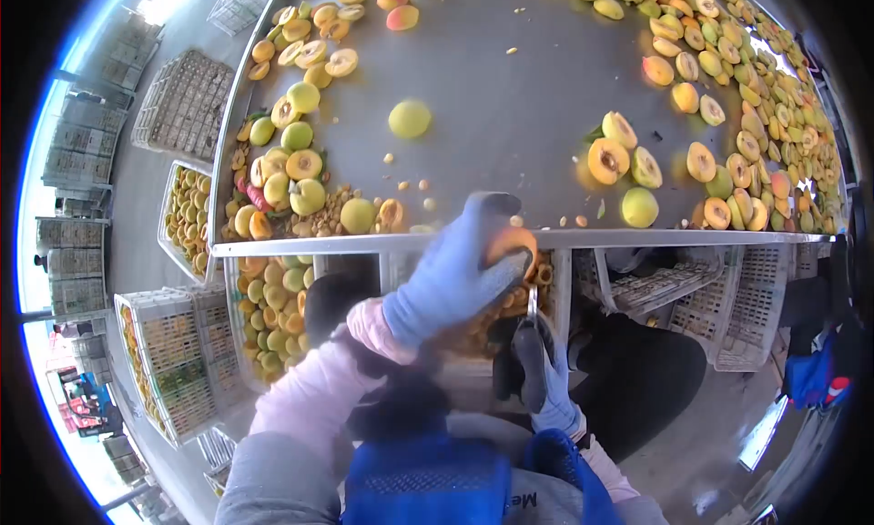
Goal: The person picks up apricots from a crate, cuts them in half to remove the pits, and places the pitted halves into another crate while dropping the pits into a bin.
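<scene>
In a blue-grey glove, my left hand (455,275) is closed around an orange peach half (513,244) just over the near edge of the metal table (510,115). Below it, my gloved right hand (549,384) grips a hand tool with a thin metal shaft (533,302) pointing up at the fruit. The tool's tip is at the peach; its exact shape is partly hidden. On the tabletop ahead of my hands are a whole green-yellow peach (410,119) and cut halves (608,160), some with brown pits showing.
A large heap of halved peaches (774,133) covers the table's right side. More fruit and loose pits (319,217) lie at the left corner. Below the rim stands a crate of peaches (273,316). Plastic crates (173,361) line the left floor; others (737,297) are at right.
</scene>
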Tool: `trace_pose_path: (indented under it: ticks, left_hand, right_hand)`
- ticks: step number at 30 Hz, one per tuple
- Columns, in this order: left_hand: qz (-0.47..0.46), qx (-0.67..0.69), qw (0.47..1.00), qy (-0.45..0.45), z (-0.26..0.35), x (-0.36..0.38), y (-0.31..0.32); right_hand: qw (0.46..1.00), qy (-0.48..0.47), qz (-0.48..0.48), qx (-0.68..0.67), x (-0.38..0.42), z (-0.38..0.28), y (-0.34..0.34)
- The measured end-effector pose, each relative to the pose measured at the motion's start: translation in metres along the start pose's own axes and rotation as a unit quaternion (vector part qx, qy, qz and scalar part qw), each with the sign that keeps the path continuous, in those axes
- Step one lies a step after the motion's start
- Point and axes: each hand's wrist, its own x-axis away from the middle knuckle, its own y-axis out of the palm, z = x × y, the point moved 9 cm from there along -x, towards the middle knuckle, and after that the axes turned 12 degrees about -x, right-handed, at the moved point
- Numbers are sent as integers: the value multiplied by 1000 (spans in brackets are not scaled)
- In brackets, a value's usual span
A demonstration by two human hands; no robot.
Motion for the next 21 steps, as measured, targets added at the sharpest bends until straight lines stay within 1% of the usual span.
trace_pose_path:
  ticks: [2, 3, 4, 5, 6, 7, 8, 9, 10, 11, 13, 14, 16, 18, 20, 21]
  left_hand:
    - [62, 107, 991, -52, -16, 45, 3]
    - [63, 171, 974, -132, -29, 64, 5]
    - [65, 235, 948, -206, -41, 80, 7]
    - [106, 237, 948, -185, -37, 90, 0]
    - [128, 248, 942, -184, -35, 99, -3]
    - [151, 261, 936, -180, -32, 107, -8]
    - [173, 273, 930, -177, -31, 115, -11]
    - [192, 273, 932, -143, -27, 120, -16]
    - [202, 270, 931, -141, -26, 124, -19]
    - [212, 267, 930, -138, -25, 128, -20]
    - [232, 248, 931, -132, -25, 136, -23]
    - [227, 224, 938, -137, -26, 139, -24]
    - [215, 174, 949, -151, -28, 146, -24]
    - [224, 159, 949, -153, -30, 151, -26]
    - [219, 140, 955, -146, -36, 155, -26]
    - [215, 150, 956, -132, -39, 155, -25]
  right_hand:
    - [991, -62, -30, 114, -7, 5, 10]
    - [978, -93, -46, 179, -3, 7, 16]
    - [954, -126, -71, 262, 0, 7, 25]
    - [934, -162, -88, 307, 7, 7, 31]
    - [910, -199, -102, 350, 14, 8, 38]
    - [895, -246, -110, 356, 21, 5, 43]
    - [857, -307, -126, 395, 31, 0, 54]
    - [813, -369, -135, 430, 43, -5, 65]
    - [735, -444, -150, 490, 55, -18, 88]
    - [646, -513, -162, 542, 69, -20, 106]
    - [653, -480, -195, 552, 68, -6, 102]
    - [656, -463, -211, 557, 67, 2, 100]
    - [776, -333, -185, 503, 53, 21, 84]
    - [775, -324, -180, 512, 55, 28, 83]
    - [655, -434, -202, 585, 73, 27, 97]
    - [723, -378, -190, 545, 64, 35, 84]
